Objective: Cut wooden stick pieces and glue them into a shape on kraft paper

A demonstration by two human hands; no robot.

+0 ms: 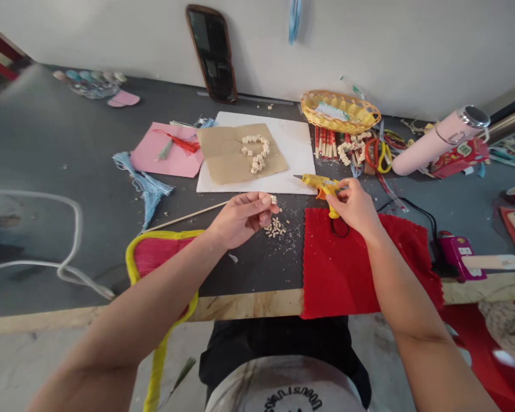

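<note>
"Dark grey tabletop (249, 274) is stretching back to a pale wall (124, 34), with a wooden strip (257, 304) lining its near edge. What are the hands doing over it?"

"They're working apart. The left hand (245, 216) is pinching a small pale cluster (273, 199) between thumb and fingers, near a scatter of loose pale pieces (275, 228). Over on the right, the right hand (352, 200) is gripping a yellow glue gun (321, 183) towards its rear, and the nozzle is pointing left over the near right part of a white board (298, 143)."

"And farther off?"

"Brown paper (218, 154) is lying on that board, and a curved figure (264, 150) of similar pale pieces is resting on the paper."

"What's worrying you?"

"Mostly the nozzle. I'm not seeing whether it's hot, but if it is, a finger straying in front of it could be getting burnt. Squeezing too hard could be flooding such tiny bits."

"And the cluster?"

"It's sitting right at the fingertips, so a slackening pinch could be dropping it among the loose ones."

"What about that black cable (431, 220)?"

"It's curving beside the red cloth (343, 263); if it's feeding the gun, a snag could be jerking the nozzle off its aim."
</note>
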